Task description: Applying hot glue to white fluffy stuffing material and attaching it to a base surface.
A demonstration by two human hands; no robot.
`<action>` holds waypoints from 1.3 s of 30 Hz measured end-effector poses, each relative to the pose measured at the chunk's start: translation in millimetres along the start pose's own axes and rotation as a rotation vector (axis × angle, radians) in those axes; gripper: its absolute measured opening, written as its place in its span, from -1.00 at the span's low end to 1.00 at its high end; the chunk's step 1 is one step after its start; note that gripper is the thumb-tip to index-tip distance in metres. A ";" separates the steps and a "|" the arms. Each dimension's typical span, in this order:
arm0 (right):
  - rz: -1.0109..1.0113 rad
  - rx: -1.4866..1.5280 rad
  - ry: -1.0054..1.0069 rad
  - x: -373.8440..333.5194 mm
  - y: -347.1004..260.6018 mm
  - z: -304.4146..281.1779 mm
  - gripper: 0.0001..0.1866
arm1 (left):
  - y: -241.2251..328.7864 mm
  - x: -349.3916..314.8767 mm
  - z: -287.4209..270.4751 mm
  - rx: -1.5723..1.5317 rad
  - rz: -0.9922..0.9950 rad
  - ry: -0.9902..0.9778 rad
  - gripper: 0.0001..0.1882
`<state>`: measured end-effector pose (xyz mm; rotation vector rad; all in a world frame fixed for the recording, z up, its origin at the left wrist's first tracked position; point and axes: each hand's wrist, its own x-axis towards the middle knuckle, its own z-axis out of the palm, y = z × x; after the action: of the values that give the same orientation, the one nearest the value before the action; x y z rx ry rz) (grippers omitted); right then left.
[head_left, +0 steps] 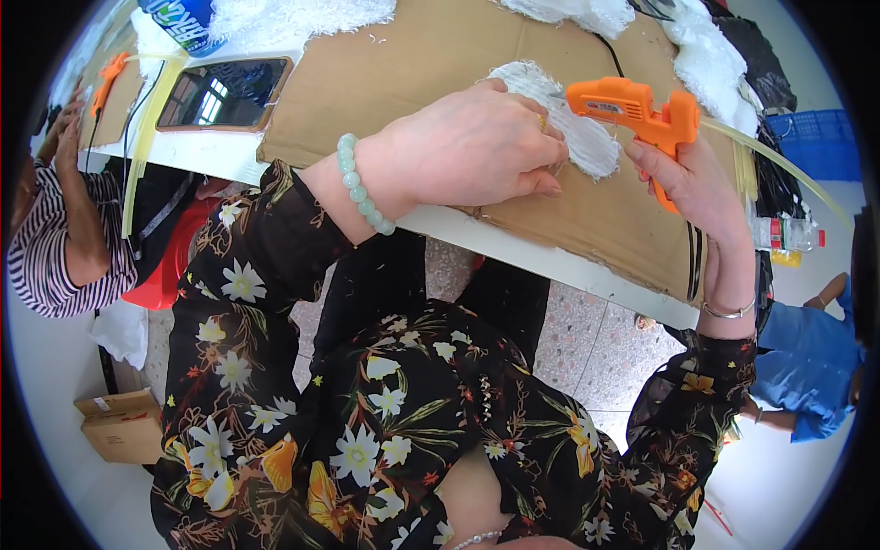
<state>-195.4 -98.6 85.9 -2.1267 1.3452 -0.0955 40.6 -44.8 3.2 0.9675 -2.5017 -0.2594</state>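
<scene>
Pinch by its edge the white pad [588,139], likely light and soft, on cardboard [385,69] by the curled left hand [472,145], of unclear grip, while clasping the glue gun [632,105] in the right hand [704,188].

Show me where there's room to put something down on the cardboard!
There's bare cardboard between the phone and the left grip, below the white fluff. A smaller patch lies between the left grip and right grip, by the white table edge. It's crowded around the fuzzy white piece and orange glue gun.
</scene>
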 end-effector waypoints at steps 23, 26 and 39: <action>-0.153 1.409 0.319 17.5 12.4 75.4 -0.61 | -0.6 2.6 -18.4 -0.228 -0.077 0.177 -0.77; -0.149 1.428 0.310 17.6 9.9 73.8 -0.62 | -17.4 12.5 -33.2 -0.361 -0.299 0.234 -0.76; -0.132 1.457 0.330 22.2 15.7 77.7 -0.59 | -47.8 54.5 -17.6 -0.211 -0.238 0.056 -0.65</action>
<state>-168.5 -86.5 9.1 -0.9220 0.7770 -1.1279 41.3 -117.1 21.5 1.1653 -2.2532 -0.5514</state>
